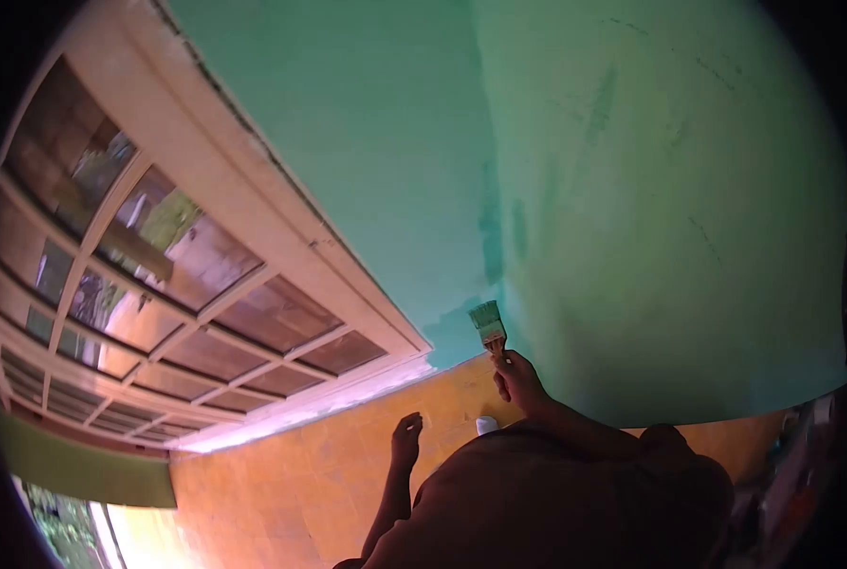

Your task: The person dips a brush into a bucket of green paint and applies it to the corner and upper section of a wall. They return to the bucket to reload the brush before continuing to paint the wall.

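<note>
My right hand [518, 379] is closed round the handle of a flat paintbrush [487, 325]. Its bristles are coated in green and point up toward the green wall [575, 237], overlapping the darker, freshly coated-looking part in this view. Lower and to the left, my left hand [406, 439] hangs over the floor with its fingers loosely bent and nothing visible in it. Darker green covers the wall's left part, with an uneven edge against the paler green on the right.
A white-framed window [205, 313] with many panes borders the wall on the left. Below lies an orange tiled floor [281, 493], with a small white object [486, 425] close to my body. Dim clutter [803, 446] stands at the lower right.
</note>
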Tool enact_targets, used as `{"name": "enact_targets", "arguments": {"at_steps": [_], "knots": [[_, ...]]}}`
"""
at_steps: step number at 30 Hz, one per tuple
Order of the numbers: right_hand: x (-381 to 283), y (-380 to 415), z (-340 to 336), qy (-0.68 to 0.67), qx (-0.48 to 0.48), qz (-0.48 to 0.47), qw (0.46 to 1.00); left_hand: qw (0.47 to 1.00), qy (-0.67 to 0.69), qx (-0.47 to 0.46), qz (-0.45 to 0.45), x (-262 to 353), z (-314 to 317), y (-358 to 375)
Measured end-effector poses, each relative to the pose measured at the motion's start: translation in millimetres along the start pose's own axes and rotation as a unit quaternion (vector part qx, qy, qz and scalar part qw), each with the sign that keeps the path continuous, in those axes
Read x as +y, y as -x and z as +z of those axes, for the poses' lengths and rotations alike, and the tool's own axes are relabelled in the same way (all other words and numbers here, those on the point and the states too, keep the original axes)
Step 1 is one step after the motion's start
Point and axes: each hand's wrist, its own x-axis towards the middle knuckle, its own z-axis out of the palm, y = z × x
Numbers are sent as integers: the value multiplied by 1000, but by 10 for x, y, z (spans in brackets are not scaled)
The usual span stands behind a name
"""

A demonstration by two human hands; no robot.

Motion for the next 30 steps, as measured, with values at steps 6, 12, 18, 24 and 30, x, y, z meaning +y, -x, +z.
{"name": "enact_targets", "arguments": {"at_steps": [6, 12, 18, 24, 30], "knots": [[-417, -59, 66, -9, 64, -60, 996, 992, -9, -125, -14, 245, -62, -1014], [-644, 24, 451, -114, 219, -107, 963, 930, -91, -350, 69, 289, 120, -1982], [-844, -67, 1093, -220, 349, -154, 898, 856, -142, -486, 108, 664, 76, -2598], [-1073, -130, 1231, -319, 407, -198, 833, 802, -152, -572, 75, 498, -77, -3175], [-1890, 68, 1242, -326, 383, -242, 830, 804, -172, -567, 53, 709, -217, -3028]]}}
